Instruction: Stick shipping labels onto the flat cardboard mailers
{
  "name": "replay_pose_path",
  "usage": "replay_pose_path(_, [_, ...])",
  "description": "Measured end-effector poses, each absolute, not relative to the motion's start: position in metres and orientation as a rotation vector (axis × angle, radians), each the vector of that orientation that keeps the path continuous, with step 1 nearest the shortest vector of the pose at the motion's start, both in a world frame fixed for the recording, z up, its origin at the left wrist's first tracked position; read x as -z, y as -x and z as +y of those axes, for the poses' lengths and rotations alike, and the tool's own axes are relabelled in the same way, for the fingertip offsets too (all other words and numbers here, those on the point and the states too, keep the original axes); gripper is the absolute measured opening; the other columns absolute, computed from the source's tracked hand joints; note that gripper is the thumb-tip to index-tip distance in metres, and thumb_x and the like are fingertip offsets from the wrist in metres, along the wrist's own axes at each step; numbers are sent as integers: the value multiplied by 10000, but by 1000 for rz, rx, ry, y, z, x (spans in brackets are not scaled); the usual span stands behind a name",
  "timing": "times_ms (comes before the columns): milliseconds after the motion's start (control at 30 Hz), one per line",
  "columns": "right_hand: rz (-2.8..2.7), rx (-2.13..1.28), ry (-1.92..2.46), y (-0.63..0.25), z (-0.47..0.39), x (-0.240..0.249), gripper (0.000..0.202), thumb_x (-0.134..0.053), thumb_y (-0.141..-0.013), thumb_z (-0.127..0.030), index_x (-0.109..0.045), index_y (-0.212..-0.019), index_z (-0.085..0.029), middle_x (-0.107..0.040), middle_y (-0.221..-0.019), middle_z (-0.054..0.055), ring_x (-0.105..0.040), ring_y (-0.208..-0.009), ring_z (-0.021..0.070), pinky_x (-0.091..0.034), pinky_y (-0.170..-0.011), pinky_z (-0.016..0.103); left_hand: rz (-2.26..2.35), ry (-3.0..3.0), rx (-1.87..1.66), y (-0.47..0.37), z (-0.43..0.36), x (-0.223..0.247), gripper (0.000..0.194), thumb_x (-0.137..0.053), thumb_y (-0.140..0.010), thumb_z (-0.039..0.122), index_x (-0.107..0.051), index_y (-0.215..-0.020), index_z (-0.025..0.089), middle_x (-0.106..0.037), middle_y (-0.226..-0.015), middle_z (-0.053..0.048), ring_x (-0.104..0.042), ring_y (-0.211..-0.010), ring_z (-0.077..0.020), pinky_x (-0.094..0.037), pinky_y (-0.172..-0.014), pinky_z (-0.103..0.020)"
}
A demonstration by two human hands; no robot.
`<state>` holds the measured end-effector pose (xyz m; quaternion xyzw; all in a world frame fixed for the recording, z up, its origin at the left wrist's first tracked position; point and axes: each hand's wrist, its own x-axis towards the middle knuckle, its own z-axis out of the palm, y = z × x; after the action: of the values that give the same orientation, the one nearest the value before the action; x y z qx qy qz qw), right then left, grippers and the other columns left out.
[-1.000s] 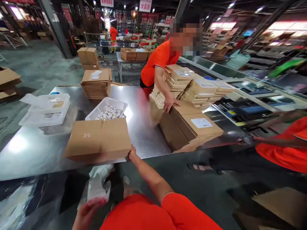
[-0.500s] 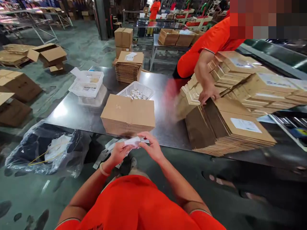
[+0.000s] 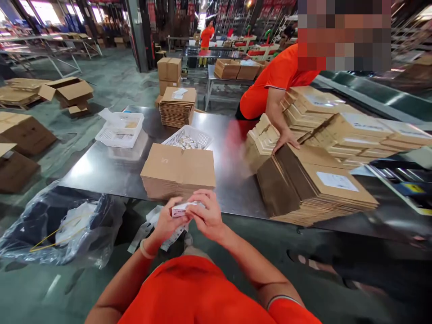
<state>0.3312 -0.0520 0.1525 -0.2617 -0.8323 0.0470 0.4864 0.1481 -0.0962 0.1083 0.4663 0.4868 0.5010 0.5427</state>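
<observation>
Head view, looking down: fingers (image 3: 189, 215) of both hands pinch a small white packet (image 3: 180, 209) between them, held in the air just short of the near edge of the steel counter (image 3: 111, 173). The left hand (image 3: 167, 221) grips it from below and the left, the right hand (image 3: 208, 216) curls over it from the right. The packet is pale, flat and crumpled, with pinkish print too small to read; a strip of the same white material hangs under the left hand.

Just beyond the hands lies a stack of flat cardboard (image 3: 178, 170), a faint handwritten mark on its top sheet, unreadable. Behind it stands a white mesh basket (image 3: 189, 136) of small white items. To the right, a larger slanted pile of flat cartons (image 3: 317, 184) bears a white printed label (image 3: 337, 181), its text illegible. A co-worker's hand (image 3: 286, 138) in an orange sleeve rests on that pile. A clear plastic bag (image 3: 60, 222) sits on the floor, left.
</observation>
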Motion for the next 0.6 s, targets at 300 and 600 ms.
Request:
replay_pose_path(300, [-1741,-611,1190,-345,110,-156,106,-711,-817,-227,-733,-713,-236,-680,-957,52,-621,-1036,263,-500,-1007,440,1033,-797,-937,-170,-66,-88,582,-1005,-578,548,-865,-959,130,-860,-1025,-152,-813,-898,-309,-663,-866,-426])
replay_pose_path(600, [-1986,-590,1428,-342,207,-129,75,-729,-817,-202,-758,-749,-196,-695,-1135,93,-586,-1151,283,-469,-1047,450,1082,-625,-972,-194,-39,-75,690,-1006,-540,583,-865,-1024,111,-854,-1062,-185,-810,-920,-345,-655,-876,-450])
